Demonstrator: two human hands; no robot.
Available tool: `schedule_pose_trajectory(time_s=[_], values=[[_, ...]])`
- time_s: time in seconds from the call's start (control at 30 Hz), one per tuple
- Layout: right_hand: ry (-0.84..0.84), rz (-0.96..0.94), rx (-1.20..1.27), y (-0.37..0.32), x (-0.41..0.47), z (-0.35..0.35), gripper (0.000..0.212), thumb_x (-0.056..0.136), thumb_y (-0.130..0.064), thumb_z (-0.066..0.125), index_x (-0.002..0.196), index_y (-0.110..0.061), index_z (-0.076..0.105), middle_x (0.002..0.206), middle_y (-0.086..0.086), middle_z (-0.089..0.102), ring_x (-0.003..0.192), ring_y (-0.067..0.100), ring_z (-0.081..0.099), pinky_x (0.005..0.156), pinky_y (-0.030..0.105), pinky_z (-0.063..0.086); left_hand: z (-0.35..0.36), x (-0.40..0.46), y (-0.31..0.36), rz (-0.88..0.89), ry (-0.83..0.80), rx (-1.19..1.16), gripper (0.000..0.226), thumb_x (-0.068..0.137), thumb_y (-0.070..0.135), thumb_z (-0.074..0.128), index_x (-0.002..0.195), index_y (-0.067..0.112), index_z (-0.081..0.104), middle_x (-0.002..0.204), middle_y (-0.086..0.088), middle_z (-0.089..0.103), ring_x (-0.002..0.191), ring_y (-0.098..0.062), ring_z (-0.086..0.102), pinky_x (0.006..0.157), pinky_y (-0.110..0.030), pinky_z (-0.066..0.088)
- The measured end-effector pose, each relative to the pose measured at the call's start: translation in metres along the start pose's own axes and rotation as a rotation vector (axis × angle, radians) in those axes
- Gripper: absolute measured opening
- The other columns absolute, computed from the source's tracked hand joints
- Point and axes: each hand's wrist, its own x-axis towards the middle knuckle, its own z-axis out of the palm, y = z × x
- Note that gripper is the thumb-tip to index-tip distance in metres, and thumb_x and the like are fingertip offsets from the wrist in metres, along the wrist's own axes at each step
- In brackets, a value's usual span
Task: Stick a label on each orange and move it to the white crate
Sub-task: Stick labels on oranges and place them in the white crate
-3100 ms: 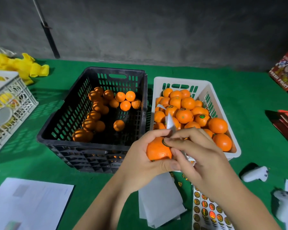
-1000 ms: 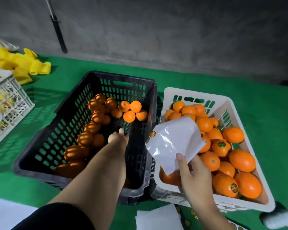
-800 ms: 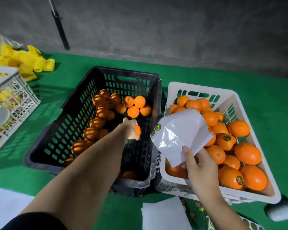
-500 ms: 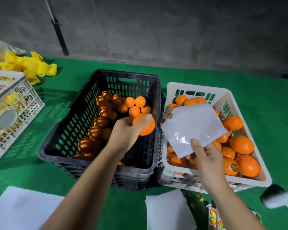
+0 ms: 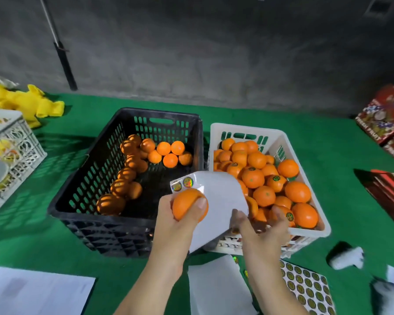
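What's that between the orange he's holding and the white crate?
In the head view, a white sticker sheet, held by the right hand, lies between the orange and the white crate.

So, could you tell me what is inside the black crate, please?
The black crate holds loose oranges along its far end and left side, none with a visible label. Its near right corner is hidden behind the left hand and sticker sheet.

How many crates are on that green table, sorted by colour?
black crate: 1
white crates: 2, the white crate full of oranges and the lattice crate at the left edge
total: 3
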Motion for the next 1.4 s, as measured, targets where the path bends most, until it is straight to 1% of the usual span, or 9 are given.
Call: schedule_pose_trajectory(time_s=[0.1, 0.23, 0.37, 0.5, 0.7, 0.9, 1.07, 1.17, 1.4], values=[[0.043, -0.649, -0.24, -0.01, 0.003, -0.019, 0.062, 0.094, -0.041, 0.072, 0.149, -0.028, 0.044, 0.134, -0.007, 0.035, 0.133, 0.011, 0.036, 0.111, 0.021, 0.031, -0.007, -0.01, -0.008, 0.075, -0.04, 0.163, 0.08, 0.057, 0.071, 0.082, 0.126, 0.054, 0.045, 0.115, 0.03, 0.061, 0.102, 0.006, 0.065, 0.075, -0.02, 0.055], [-0.479, -0.974, -0.426, -0.019, 0.006, -0.028, 0.04, 0.106, -0.037, 0.057, 0.146, -0.035, 0.057, 0.138, -0.012, 0.052, 0.127, 0.016, 0.048, 0.105, 0.027, 0.039, -0.014, -0.025, -0.014, 0.115, -0.241, 0.189, 0.087, 0.064, 0.067, 0.089, 0.134, 0.06, 0.039, 0.122, 0.031, 0.062, 0.109, -0.001, 0.068, 0.078, -0.015, 0.058], [-0.639, -0.844, -0.419, -0.024, 0.007, -0.031, 0.038, 0.104, -0.035, 0.06, 0.14, -0.023, 0.065, 0.126, -0.009, 0.06, 0.114, 0.016, 0.06, 0.09, 0.039, 0.053, -0.019, -0.031, -0.006, 0.125, -0.417, 0.277, 0.096, 0.068, 0.068, 0.089, 0.145, 0.058, 0.033, 0.13, 0.02, 0.065, 0.111, -0.013, 0.071, 0.082, -0.022, 0.059], [-0.631, -0.902, -0.45, -0.031, 0.011, -0.036, 0.031, 0.099, -0.035, 0.065, 0.126, -0.022, 0.074, 0.107, -0.026, 0.057, 0.095, 0.002, 0.054, 0.081, 0.024, 0.048, -0.024, -0.032, 0.003, 0.174, -0.495, 0.383, 0.094, 0.074, 0.069, 0.085, 0.148, 0.062, 0.027, 0.136, 0.022, 0.063, 0.115, -0.009, 0.069, 0.083, -0.024, 0.059], [-0.587, -0.945, -0.494, -0.044, 0.014, -0.039, 0.023, 0.097, -0.019, 0.068, 0.117, -0.013, 0.078, 0.096, -0.005, 0.074, 0.085, 0.005, 0.06, 0.07, 0.029, 0.053, -0.023, -0.03, 0.012, 0.227, -0.511, 0.477, 0.095, 0.07, 0.076, 0.082, 0.147, 0.066, 0.025, 0.135, 0.03, 0.059, 0.113, 0.001, 0.066, 0.082, -0.022, 0.056], [-0.727, -0.894, -0.502, -0.062, 0.016, -0.051, 0.038, 0.096, -0.04, 0.067, 0.123, -0.014, 0.077, 0.093, -0.016, 0.064, 0.082, 0.005, 0.057, 0.073, 0.03, 0.053, -0.019, -0.03, 0.016, 0.252, -0.508, 0.424, 0.092, 0.071, 0.074, 0.083, 0.147, 0.058, 0.032, 0.128, 0.022, 0.066, 0.109, -0.005, 0.07, 0.083, -0.017, 0.056], [-0.78, -0.887, -0.566, -0.067, 0.025, -0.053, 0.038, 0.094, -0.031, 0.071, 0.128, -0.015, 0.075, 0.084, -0.012, 0.061, 0.077, 0.005, 0.056, 0.065, 0.039, 0.054, -0.016, -0.031, 0.021, 0.264, -0.524, 0.41, 0.089, 0.072, 0.07, 0.084, 0.145, 0.06, 0.034, 0.123, 0.023, 0.067, 0.106, -0.007, 0.072, 0.08, -0.015, 0.056], [-0.828, -0.853, -0.528, -0.069, 0.025, -0.055, 0.03, 0.104, -0.027, 0.062, 0.13, -0.018, 0.073, 0.099, -0.008, 0.072, 0.09, 0.01, 0.067, 0.073, 0.042, 0.056, -0.012, -0.033, 0.027, 0.291, -0.546, 0.412, 0.092, 0.072, 0.072, 0.083, 0.149, 0.062, 0.033, 0.126, 0.023, 0.067, 0.107, -0.007, 0.072, 0.083, -0.017, 0.056], [-0.661, -0.595, -0.207, -0.084, 0.027, -0.059, 0.018, 0.105, -0.021, 0.061, 0.104, -0.024, 0.079, 0.097, -0.007, 0.071, 0.095, 0.01, 0.066, 0.081, 0.023, 0.051, -0.008, -0.033, 0.027, 0.324, -0.568, 0.387, 0.1, 0.074, 0.055, 0.091, 0.154, 0.056, 0.03, 0.134, 0.015, 0.067, 0.108, -0.015, 0.074, 0.081, -0.026, 0.062]])
